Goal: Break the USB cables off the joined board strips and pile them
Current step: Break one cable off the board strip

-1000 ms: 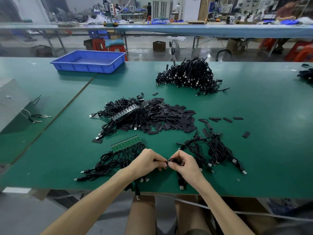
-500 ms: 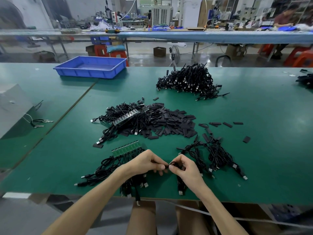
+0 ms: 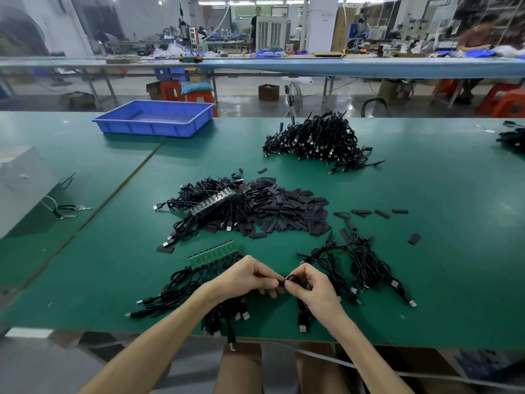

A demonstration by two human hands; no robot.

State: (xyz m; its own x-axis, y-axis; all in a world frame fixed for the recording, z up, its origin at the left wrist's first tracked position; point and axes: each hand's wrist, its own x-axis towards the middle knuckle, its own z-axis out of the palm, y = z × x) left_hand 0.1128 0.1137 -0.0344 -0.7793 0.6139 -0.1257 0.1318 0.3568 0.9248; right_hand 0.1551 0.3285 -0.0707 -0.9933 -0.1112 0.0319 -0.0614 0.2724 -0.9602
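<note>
My left hand [image 3: 246,277] and my right hand [image 3: 312,286] meet near the table's front edge, both pinching one small black cable end between their fingertips. The USB cable [image 3: 302,317] hangs down under my right hand, its plug by the edge. A green joined board strip [image 3: 212,253] with black cables attached lies just left of my left hand. A second strip [image 3: 218,201] lies in a tangle of cables farther back. Loose separated cables [image 3: 366,264] lie to the right. A big pile of cables [image 3: 315,140] sits at the back.
A heap of flat black sleeves [image 3: 287,211] lies mid-table, with several stray ones [image 3: 414,239] to the right. A blue tray [image 3: 154,118] stands at the back left, a grey box [image 3: 22,189] at the left edge. More cables [image 3: 512,139] lie far right.
The hands stay together on the same cable end, with the fingers shifting slightly. The camera has tilted a little, so the table appears lower.
</note>
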